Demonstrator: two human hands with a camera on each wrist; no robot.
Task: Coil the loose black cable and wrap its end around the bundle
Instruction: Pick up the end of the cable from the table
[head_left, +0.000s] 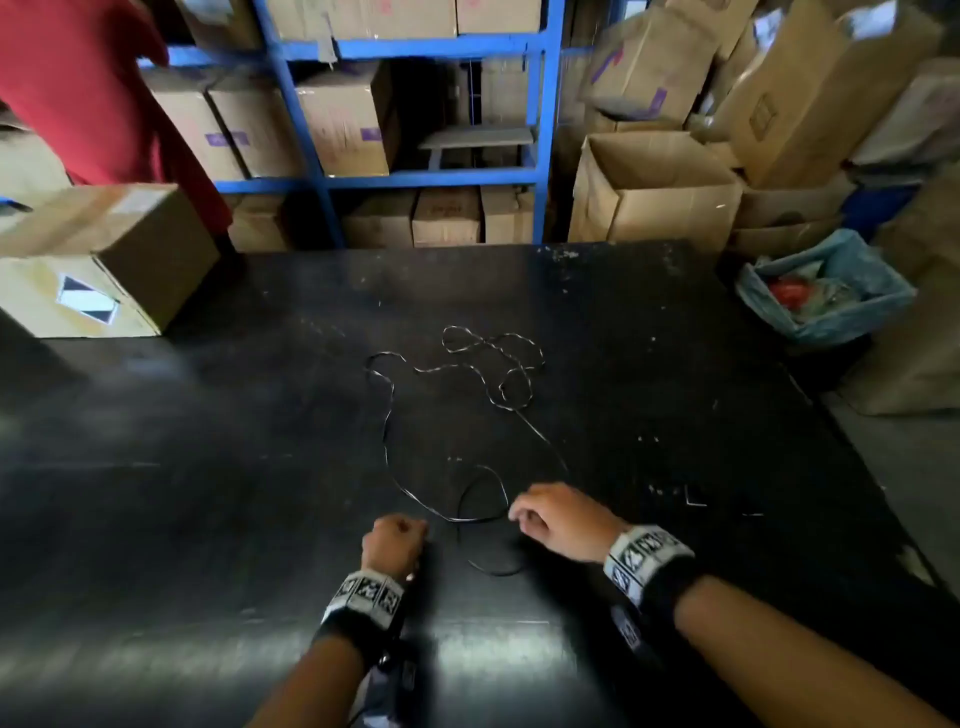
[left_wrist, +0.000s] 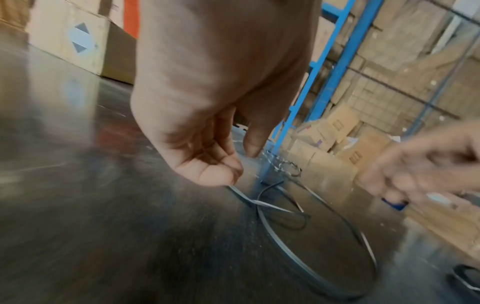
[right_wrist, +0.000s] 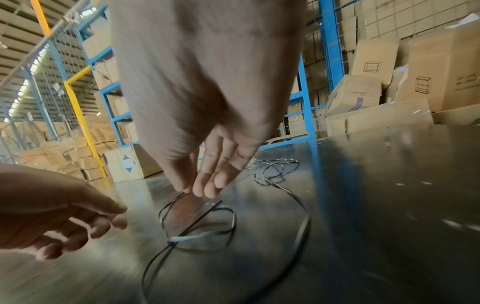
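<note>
A thin black cable (head_left: 385, 441) lies loose on the black table (head_left: 208, 467), tangled at its far end and looping toward me. My right hand (head_left: 519, 512) reaches down to the near loop. Its thumb and fingertips (right_wrist: 197, 189) pinch the cable (right_wrist: 305, 226) where it rises off the table. My left hand (head_left: 397, 538) is a fist just left of that loop. In the left wrist view its fingers (left_wrist: 207, 164) curl into the palm, and the cable (left_wrist: 270, 206) runs out from behind them. No cable shows inside the left hand (right_wrist: 78, 216).
A cardboard box (head_left: 104, 260) sits on the table's far left corner. Blue shelving (head_left: 291, 104) with cartons stands behind the table, with open boxes (head_left: 654, 192) and a blue-lined bin (head_left: 826, 291) to the right. A person in red (head_left: 78, 78) stands at the far left.
</note>
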